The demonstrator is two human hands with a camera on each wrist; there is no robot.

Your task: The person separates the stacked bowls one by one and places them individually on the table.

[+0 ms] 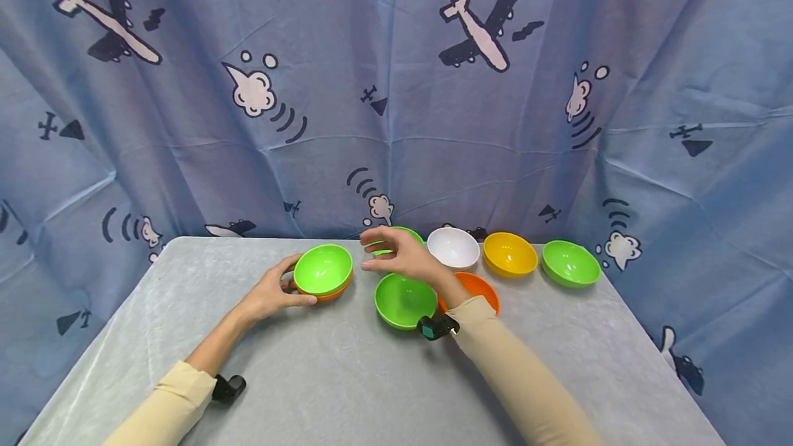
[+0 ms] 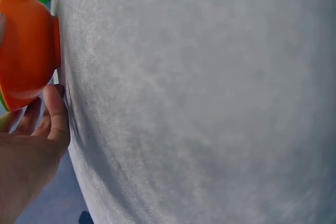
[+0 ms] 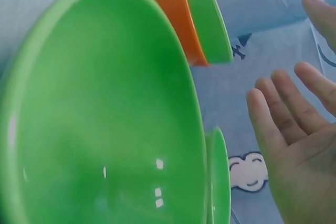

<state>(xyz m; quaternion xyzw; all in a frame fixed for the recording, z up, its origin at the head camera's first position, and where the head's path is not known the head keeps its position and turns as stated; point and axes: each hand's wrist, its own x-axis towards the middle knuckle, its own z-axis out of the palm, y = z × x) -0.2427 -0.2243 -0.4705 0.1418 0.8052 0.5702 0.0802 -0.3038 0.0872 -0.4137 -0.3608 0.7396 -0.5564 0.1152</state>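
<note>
On the left of the table, a light green bowl (image 1: 323, 270) sits nested in an orange bowl (image 2: 26, 51). My left hand (image 1: 272, 294) holds this pair from its left side, thumb at the front and fingers around the side. My right hand (image 1: 401, 250) hovers with its fingers apart and nothing in them, as the right wrist view also shows. Below it stands a green bowl (image 1: 405, 301); behind it, another green bowl (image 1: 407, 232) is partly hidden. The right forearm passes in front of a second orange bowl (image 1: 476, 289), covering part of it.
Along the back of the table stand a white bowl (image 1: 453, 249), a yellow bowl (image 1: 510, 255) and, near the right edge, a green bowl (image 1: 571, 264). A blue curtain (image 1: 334, 88) with printed planes hangs right behind the grey-white table (image 1: 334, 391).
</note>
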